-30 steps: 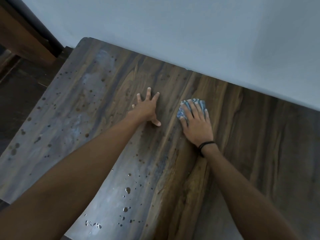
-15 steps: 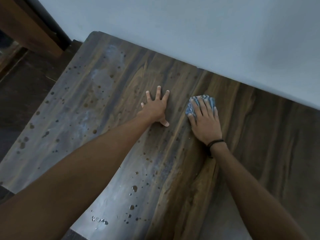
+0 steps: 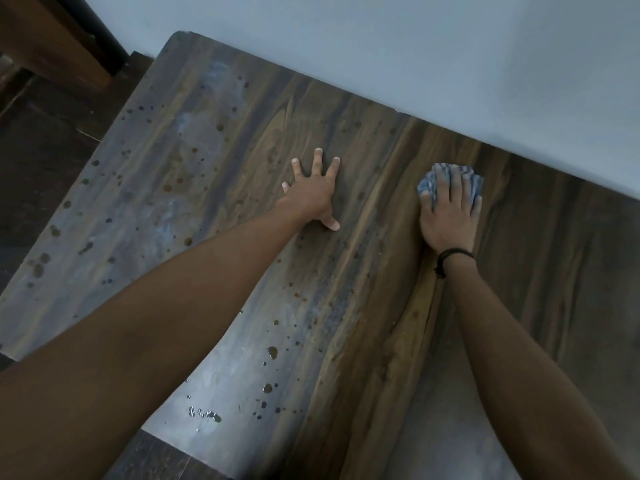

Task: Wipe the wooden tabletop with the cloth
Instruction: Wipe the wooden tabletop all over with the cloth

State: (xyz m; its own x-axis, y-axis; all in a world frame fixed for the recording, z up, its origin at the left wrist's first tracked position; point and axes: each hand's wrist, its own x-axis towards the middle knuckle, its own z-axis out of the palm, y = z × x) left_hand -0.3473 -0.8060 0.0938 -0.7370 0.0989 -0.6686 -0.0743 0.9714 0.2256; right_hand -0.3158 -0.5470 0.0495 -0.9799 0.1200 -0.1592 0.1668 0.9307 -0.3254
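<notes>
Pale wall (image 3: 415, 46) behind wooden tabletop (image 3: 554, 271). Right hand (image 3: 448, 220) grip: fingers laid flat over bunched blue cloth (image 3: 427, 185), pressing it to wood, not clenched round it. Cloth sits near far edge, close to wall. Since a second ago hand and cloth slid rightward; gap to left hand (image 3: 311, 195) went from narrow to wide. Left hand splayed flat, released, bracing, unmoved. Judgement: stroke covers right-hand strip; droplets (image 3: 272, 352) across left and near tabletop untouched, so most wiping remains.
</notes>
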